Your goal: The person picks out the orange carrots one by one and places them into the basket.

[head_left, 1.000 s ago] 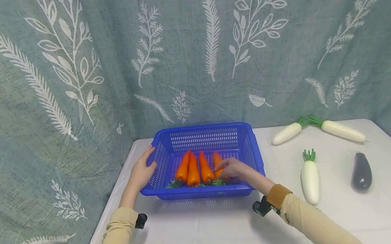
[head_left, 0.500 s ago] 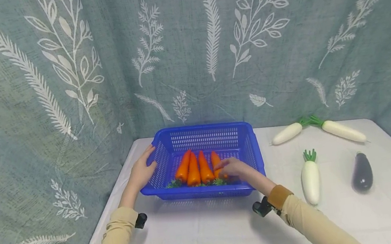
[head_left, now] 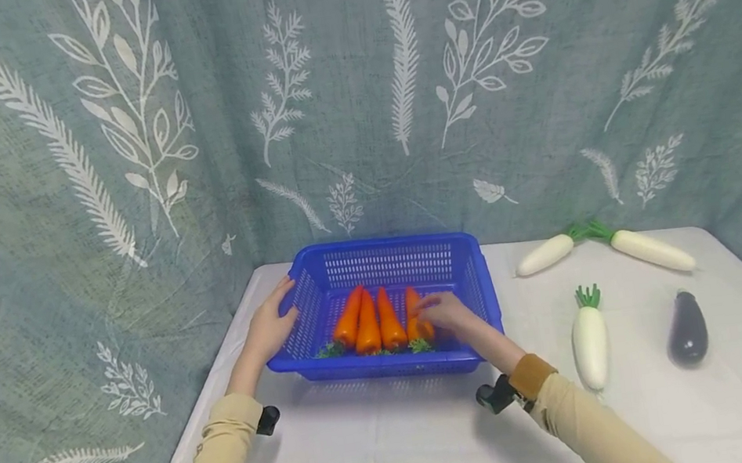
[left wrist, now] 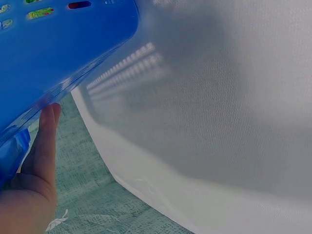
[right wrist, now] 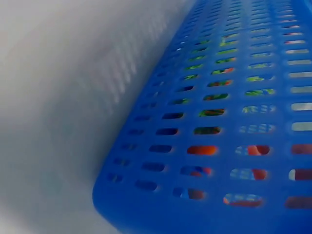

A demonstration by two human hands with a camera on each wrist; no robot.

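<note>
A blue plastic basket (head_left: 404,365) with slotted walls holds several orange carrots lying side by side, green leafy ends toward the front. My left hand (head_left: 269,326) holds the basket's left rim; in the left wrist view that hand (left wrist: 36,170) reaches up against the basket's underside (left wrist: 53,53). Inside the basket, my right hand (head_left: 449,311) is over the rightmost carrot (head_left: 417,328), fingers relaxed near its right side. In the right wrist view the basket wall (right wrist: 204,117) hides the right hand, with orange and green showing through the slots.
Two white radishes (head_left: 545,254) (head_left: 651,250) lie at the back right of the white table (head_left: 388,451), leaves meeting. Another white radish (head_left: 591,347) lies right of the basket, and an eggplant (head_left: 687,329) farther right. A patterned green curtain (head_left: 353,107) hangs behind.
My right hand has lifted slightly and come off the rightmost carrot, which now shows more fully, shifted slightly right. The left hand and basket stay put.
</note>
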